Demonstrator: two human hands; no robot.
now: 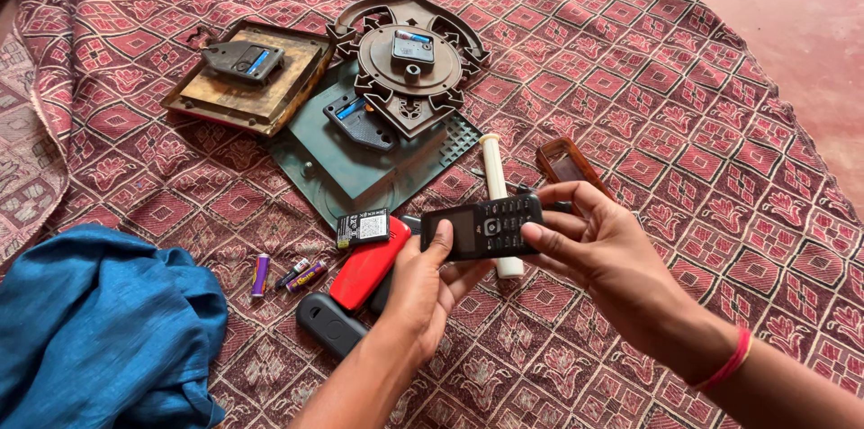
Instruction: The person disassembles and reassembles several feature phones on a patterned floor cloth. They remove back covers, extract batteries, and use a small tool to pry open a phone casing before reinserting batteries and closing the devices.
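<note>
I hold a small black keypad phone (484,226) above the patterned cloth, screen and keys facing up. My left hand (430,289) grips its left end from below, thumb beside the screen. My right hand (601,249) grips its right end, fingers curled over the keypad edge. Under the phone lie a red phone cover (367,265), a flat black battery (363,228) and a dark grey back cover (328,324). A white cylinder (496,179) lies behind the phone.
Three wall-clock backs with mechanisms lie at the top: a wooden square one (247,78), a round ornate one (409,64), a green square one (360,163). Small batteries (286,274) lie left; a brown case (569,166) right; blue cloth (99,330) bottom left.
</note>
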